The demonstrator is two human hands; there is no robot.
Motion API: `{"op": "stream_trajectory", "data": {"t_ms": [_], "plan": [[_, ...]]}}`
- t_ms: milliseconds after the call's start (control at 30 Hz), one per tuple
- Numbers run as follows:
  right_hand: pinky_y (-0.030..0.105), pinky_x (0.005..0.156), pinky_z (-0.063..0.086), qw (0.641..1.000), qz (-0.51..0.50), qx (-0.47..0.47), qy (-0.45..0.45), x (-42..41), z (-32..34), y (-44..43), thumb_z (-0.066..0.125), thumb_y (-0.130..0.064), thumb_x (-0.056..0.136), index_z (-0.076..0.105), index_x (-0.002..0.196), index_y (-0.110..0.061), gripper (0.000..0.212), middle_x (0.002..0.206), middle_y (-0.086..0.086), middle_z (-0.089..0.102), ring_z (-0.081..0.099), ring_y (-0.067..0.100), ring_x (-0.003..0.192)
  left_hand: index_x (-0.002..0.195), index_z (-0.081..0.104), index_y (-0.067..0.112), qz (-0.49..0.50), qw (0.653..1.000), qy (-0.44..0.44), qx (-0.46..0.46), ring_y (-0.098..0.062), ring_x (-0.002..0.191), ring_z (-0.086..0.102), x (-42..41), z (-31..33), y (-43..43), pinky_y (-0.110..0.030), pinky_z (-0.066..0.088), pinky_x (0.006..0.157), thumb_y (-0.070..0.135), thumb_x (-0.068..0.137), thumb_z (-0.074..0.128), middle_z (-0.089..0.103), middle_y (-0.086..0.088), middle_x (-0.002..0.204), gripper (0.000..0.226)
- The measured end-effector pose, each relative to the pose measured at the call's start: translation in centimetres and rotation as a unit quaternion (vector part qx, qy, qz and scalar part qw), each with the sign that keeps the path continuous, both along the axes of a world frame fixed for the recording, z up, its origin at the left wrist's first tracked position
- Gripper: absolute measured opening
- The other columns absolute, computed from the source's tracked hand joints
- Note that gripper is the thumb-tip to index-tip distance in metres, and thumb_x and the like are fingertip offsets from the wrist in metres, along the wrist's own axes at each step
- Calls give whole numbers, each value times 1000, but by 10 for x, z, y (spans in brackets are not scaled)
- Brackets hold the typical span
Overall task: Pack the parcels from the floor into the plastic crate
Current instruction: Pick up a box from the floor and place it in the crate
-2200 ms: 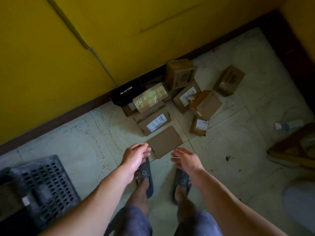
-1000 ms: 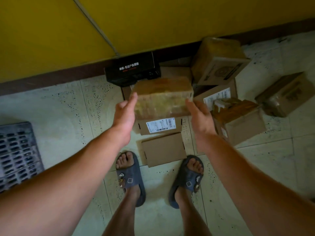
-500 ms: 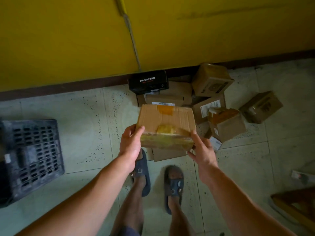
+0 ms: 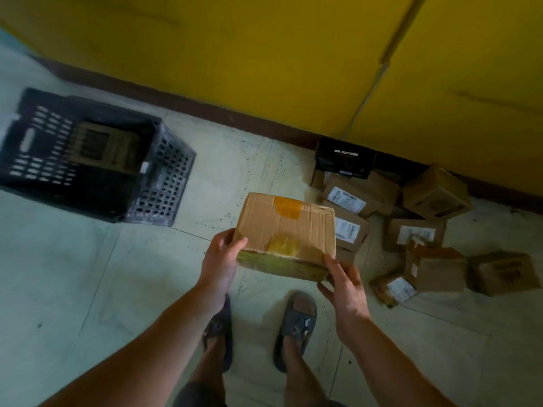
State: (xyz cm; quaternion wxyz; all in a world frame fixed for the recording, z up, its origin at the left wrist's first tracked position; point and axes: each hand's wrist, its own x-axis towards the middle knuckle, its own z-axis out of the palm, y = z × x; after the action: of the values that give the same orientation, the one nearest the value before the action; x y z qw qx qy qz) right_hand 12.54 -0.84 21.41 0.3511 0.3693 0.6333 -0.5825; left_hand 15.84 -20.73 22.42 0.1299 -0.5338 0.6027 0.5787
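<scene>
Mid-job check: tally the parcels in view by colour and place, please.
Black box on floor: 1
Held brown parcel: 1
Crated brown parcel, inside crate: 1
Floor brown parcels: at least 7, pile overlaps
Total: at least 10

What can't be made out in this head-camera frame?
Head view, all of it:
Held parcel: underside hidden by the box itself, as are the fingers of the left hand and right hand beneath it.
Plastic crate: motion-blurred; the brown thing inside cannot be identified.
Floor parcels: label print too small to read.
Black box: white print blurred.
</scene>
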Motion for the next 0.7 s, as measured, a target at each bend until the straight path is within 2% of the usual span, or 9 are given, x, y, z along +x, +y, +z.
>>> {"op": "stream_trajectory", "data": {"t_ms": [133,267,333,433,567,700], "plan": [[40,96,49,999,44,0,20,14,13,-53,64,-34,88,56,97,-23,17,106,2,60,58,19,103,101,56,36,61,997,36,16,-5,100,55,41,19,-44,-44,40,104,29,96,53,60,15,104,10],[40,98,49,995,88,-12,50,31,27,-119,63,-32,90,57,96,-22,14,106,2,59,58,18,102,115,56,30,122,990,61,21,-6,107,55,77,32,-103,-47,36,109,29,96,52,61,15,112,20],[40,98,50,992,106,-8,62,43,32,-155,63,-34,90,57,97,-21,15,107,2,59,58,15,100,114,57,32,130,988,77,21,-2,105,55,97,39,-136,-45,37,108,32,96,52,60,16,111,18],[41,98,51,991,111,-1,68,67,40,-213,64,-34,89,58,98,-19,18,110,5,60,60,17,102,109,58,33,139,985,105,22,-4,105,57,131,45,-190,-40,39,105,30,96,52,61,12,112,14],[43,99,50,990,119,-1,75,106,56,-290,62,-30,90,58,97,-19,14,109,6,59,59,18,102,123,56,26,168,978,121,23,-6,105,55,171,53,-263,-39,39,102,32,96,51,60,10,113,28],[43,99,49,991,112,-11,79,131,61,-353,61,-25,91,57,97,-17,11,113,11,59,59,24,109,123,56,25,172,974,145,23,-6,105,55,191,55,-327,-36,41,96,31,94,55,61,7,117,29]]}}
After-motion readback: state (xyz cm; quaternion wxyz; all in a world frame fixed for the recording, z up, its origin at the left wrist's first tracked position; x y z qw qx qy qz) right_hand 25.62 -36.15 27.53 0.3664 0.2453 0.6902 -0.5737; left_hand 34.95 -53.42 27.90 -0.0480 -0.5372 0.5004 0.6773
